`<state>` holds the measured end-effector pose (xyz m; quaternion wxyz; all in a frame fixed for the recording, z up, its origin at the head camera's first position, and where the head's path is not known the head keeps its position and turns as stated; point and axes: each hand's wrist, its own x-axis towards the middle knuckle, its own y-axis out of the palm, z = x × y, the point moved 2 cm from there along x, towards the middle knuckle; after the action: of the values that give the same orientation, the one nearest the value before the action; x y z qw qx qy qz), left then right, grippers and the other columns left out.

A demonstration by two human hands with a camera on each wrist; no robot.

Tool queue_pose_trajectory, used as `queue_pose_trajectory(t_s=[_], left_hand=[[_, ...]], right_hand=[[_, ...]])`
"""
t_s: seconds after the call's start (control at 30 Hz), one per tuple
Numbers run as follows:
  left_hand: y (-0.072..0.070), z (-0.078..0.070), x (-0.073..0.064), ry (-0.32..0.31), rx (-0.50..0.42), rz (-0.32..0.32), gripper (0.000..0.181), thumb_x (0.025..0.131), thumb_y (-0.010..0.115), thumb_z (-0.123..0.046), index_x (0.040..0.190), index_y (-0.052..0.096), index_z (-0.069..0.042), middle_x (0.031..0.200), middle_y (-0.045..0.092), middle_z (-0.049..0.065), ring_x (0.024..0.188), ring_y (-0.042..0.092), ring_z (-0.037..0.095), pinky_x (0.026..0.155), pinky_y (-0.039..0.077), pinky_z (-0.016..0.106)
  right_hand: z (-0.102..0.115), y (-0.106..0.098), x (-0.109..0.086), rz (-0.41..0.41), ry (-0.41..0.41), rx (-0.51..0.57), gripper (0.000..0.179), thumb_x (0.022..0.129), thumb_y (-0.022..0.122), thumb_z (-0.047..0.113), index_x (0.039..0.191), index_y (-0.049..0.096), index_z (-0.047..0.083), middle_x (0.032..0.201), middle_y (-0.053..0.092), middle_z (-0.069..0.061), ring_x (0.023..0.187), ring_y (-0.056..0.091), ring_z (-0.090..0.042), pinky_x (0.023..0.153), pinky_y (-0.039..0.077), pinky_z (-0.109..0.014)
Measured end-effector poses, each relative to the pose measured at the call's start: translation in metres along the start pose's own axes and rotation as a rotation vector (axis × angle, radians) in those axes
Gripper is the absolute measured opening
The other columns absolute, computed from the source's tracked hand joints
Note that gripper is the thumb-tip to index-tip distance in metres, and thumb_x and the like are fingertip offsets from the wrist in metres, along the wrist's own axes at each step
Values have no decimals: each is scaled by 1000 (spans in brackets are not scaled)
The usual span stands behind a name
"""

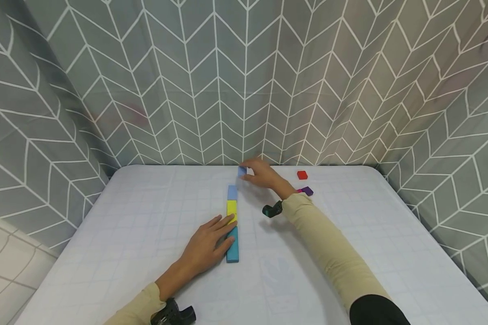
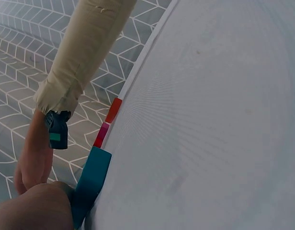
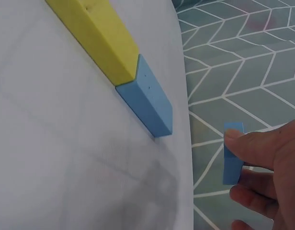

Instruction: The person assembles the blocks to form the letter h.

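Beige sleeves [image 1: 329, 243] are seen nearest in the head view; the teal block [image 1: 232, 249] is touched by the left hand [image 1: 205, 243], fingers extended; past the far end of the lengthwise row [image 1: 232, 206], a blue block [image 1: 241, 171] is pinched by the right hand [image 1: 262, 174]. By the left wrist, the teal block is shown; by the right, the blue block is held apart from the end block [image 3: 146, 100].

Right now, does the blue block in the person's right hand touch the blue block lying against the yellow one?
Apart. The right wrist view shows white cloth and patterned backdrop between the held blue block and the lying blue block.
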<state>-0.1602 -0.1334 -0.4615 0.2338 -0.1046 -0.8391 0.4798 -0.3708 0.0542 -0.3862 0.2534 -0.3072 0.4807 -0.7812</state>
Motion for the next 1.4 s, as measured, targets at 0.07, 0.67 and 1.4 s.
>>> queue_pose_trajectory(t_s=[0.07, 0.67, 1.4], left_hand=[[0, 0, 0, -5, 1, 7, 49, 107, 59, -38, 150, 59, -15, 159, 47, 1, 148, 39, 34, 115, 36, 57], [1, 0, 0, -13, 9, 4, 49, 106, 61, -38, 149, 60, -15, 158, 48, 0, 148, 39, 33, 115, 36, 57], [0, 0, 0, -7, 7, -2, 48, 106, 60, -37, 149, 60, -15, 158, 48, 1, 147, 40, 34, 114, 37, 57]], right_hand=[[1, 3, 2, 3, 4, 20, 40, 98, 73, 13, 133, 66, -6, 125, 69, -18, 115, 62, -35, 100, 49, -46], [15, 29, 16, 82, 134, 105, 44, 100, 70, 12, 140, 61, -5, 133, 65, -18, 117, 64, -31, 101, 52, -40], [16, 36, 18, 173, 181, 82, 41, 102, 68, 12, 140, 62, 0, 137, 65, -15, 122, 62, -28, 105, 49, -39]])
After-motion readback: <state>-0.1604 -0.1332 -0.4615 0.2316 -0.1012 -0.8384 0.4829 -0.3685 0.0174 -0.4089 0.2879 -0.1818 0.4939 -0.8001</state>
